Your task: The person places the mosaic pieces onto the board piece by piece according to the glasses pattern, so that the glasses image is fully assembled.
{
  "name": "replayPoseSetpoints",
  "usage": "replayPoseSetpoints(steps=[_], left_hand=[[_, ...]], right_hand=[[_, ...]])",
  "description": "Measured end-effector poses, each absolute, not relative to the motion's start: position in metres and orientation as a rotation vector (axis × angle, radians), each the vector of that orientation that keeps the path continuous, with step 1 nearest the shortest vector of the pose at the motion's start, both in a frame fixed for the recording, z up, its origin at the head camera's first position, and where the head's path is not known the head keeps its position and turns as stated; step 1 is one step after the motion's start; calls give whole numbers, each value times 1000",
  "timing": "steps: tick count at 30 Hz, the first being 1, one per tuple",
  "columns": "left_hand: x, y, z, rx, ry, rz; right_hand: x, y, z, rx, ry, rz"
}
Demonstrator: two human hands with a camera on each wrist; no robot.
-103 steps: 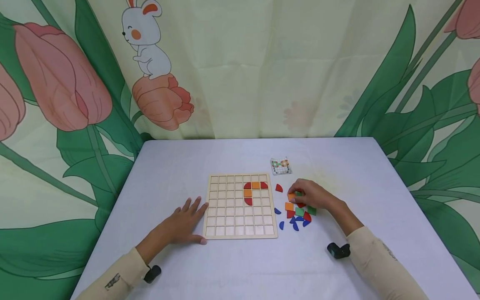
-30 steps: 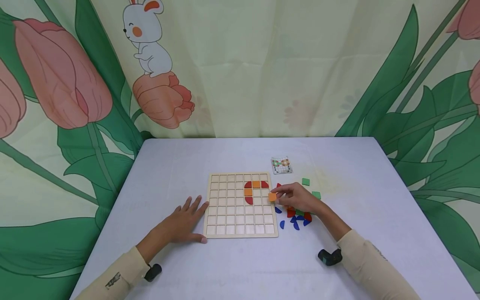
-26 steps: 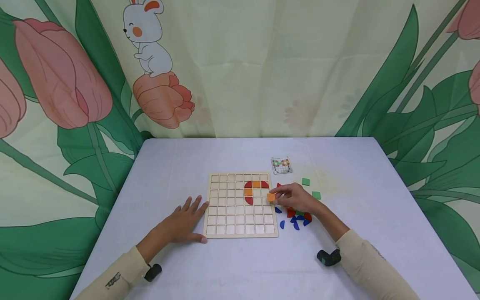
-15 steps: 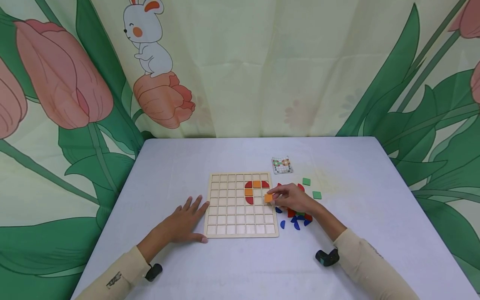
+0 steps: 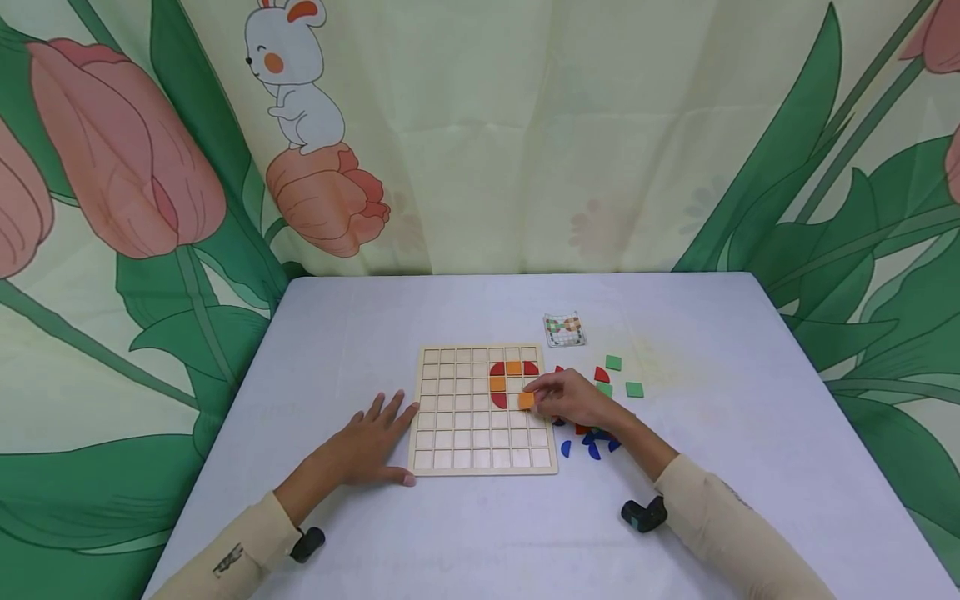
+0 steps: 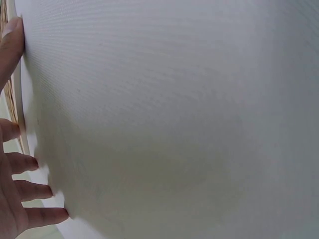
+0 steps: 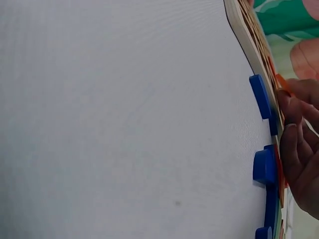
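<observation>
A flat orange square tile [image 5: 527, 402] is pinched in the right hand [image 5: 561, 398]. Since a second ago it has been carried inward over the pale wooden grid board [image 5: 453, 429] from its right edge; placing is judged under way, contact cannot be told. The board's left edge is touched by the left hand [image 5: 367, 446], fingers spread.
</observation>
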State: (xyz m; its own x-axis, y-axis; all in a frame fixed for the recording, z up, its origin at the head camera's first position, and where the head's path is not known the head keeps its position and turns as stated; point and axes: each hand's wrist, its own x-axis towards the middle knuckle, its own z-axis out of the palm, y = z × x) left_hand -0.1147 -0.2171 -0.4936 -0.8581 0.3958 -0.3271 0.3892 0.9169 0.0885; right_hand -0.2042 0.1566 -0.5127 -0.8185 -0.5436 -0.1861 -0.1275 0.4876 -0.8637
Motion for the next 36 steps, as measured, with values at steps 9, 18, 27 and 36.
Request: replayPoseSetpoints(steps=[9,18,27,36], left_hand=[[-114,-217,-493,568,2736,29],[-115,-217,-494,556,2738,25],[-116,-217,-496,552,2740,39],[-116,-218,-498,569,2744,37]], right_hand=[[-206,142,-510,-604,2447,-1110],[-209,133,-504,-632,2480,-1021],[-207,128,-500,-633,2505,-996],[-206,126,-499,-598,2524,-967]])
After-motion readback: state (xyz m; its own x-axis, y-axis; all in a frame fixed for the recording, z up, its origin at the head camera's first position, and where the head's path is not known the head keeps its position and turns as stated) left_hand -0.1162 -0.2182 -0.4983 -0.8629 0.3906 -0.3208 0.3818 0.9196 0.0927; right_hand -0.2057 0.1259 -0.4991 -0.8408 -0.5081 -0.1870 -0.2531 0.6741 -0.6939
